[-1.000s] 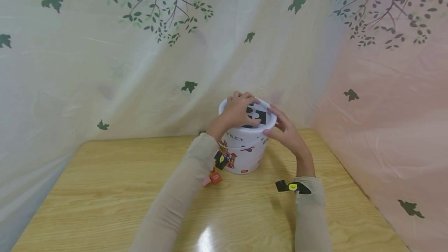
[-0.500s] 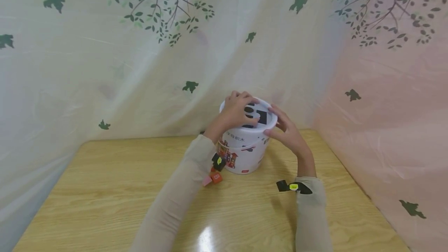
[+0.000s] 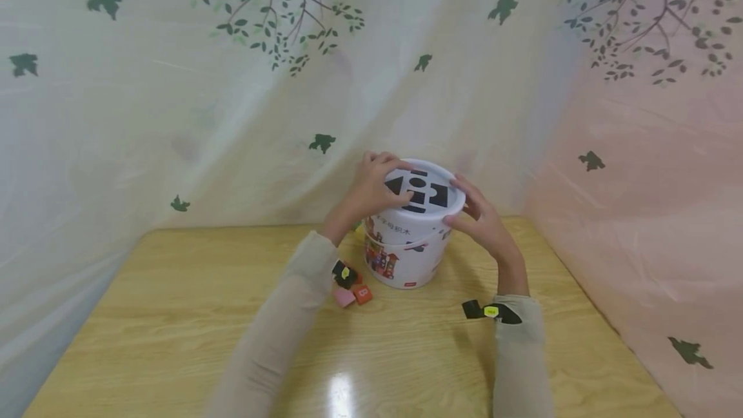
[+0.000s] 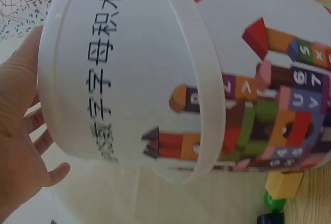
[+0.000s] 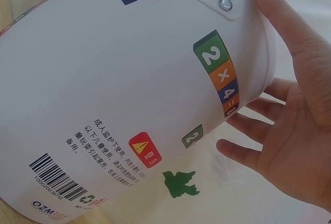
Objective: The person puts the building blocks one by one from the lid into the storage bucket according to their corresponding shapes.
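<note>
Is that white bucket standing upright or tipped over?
Upright: in the head view, the white bucket stands on the wooden table, lid on top, printed lettering right way up.

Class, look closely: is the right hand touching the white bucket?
Touching. The head view shows the right hand curved against the white bucket, fingertips laid on its rim.

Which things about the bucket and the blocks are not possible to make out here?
Head view: contents of the bucket, covered by the lid.
Head view: part of a red block, behind the left wrist camera.
Left wrist view: a dark block, cut off by the bottom edge.
Right wrist view: small print beside the warning label, blurred.
</note>
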`<state>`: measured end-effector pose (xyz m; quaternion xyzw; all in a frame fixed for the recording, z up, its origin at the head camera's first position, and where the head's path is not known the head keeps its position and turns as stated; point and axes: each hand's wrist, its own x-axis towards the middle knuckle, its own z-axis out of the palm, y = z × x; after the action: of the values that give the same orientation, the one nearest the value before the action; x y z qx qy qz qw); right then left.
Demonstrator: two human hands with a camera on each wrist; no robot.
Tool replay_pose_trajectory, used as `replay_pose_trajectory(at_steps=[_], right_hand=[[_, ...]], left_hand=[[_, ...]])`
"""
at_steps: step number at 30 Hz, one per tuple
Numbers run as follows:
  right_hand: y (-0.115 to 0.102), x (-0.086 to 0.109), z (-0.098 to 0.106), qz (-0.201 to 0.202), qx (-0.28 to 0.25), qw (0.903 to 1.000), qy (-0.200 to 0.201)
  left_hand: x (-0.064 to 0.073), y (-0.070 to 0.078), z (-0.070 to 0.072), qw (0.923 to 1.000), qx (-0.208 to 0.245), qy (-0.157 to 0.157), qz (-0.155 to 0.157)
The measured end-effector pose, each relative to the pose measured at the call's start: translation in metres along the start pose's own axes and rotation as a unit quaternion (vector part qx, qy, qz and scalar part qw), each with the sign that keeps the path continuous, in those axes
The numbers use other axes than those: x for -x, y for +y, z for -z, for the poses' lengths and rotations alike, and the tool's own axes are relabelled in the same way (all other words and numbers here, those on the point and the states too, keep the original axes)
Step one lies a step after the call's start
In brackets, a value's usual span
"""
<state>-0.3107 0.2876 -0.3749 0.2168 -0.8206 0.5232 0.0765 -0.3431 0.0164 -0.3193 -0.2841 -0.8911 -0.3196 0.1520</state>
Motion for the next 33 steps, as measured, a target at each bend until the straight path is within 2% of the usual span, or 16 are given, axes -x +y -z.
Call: replay_pose_trajectory(at_steps=[8,15,23,30,33], right_hand=[[0.000,0.000,0.001,-0.005,-0.002,1.0000,0.001],[-0.001,0.000,0.000,-0.008,-0.003,1.0000,-0.002],[-0.001,0.002,-0.001,-0.004,-0.002,1.0000,0.000],[-0.002,0.002,-0.001,-0.001,-0.009,1.0000,-0.001],[-0.004,0.002,-0.002,-0.002,-0.010,0.9999,-0.001]], left_hand=[[0.022,-0.026,0.018,0.9978,0.008,0.059,0.027],[0.049,-0.058,0.029,0.9958,0.045,0.076,0.023],[0.082,-0.094,0.033,0.9955,0.070,0.034,0.053],[0.103,-0.118,0.029,0.9968,0.067,-0.010,0.043],[0.113,-0.126,0.025,0.9976,0.055,-0.034,0.026]])
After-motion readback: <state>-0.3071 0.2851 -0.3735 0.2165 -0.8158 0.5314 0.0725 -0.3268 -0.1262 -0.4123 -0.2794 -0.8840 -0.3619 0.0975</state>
